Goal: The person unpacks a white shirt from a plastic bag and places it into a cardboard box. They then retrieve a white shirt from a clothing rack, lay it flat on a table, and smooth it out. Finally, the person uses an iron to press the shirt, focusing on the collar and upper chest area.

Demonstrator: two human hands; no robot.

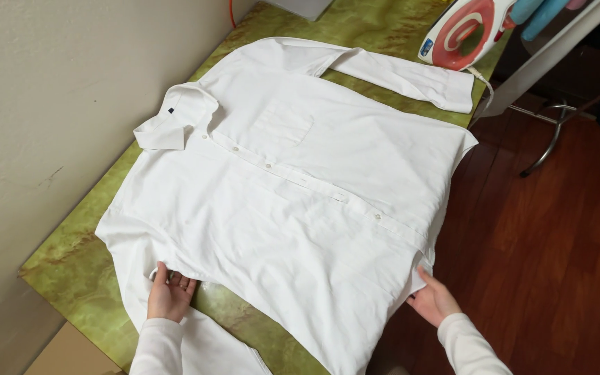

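Observation:
A white button-up shirt (293, 187) lies face up and buttoned on a green marbled table (71, 264), collar toward the wall at the left. My left hand (169, 293) rests on the near side seam by the armpit, fingers pinching the fabric where the near sleeve hangs off the table. My right hand (433, 298) holds the shirt's bottom hem at the near corner, over the table's edge. The far sleeve (411, 78) lies stretched out across the back of the table.
A red and white clothes iron (463, 31) stands upright at the table's far corner, its cord trailing down. A beige wall (50, 104) runs along the left. Dark wooden floor (564, 236) and a chrome chair leg (550, 142) lie to the right.

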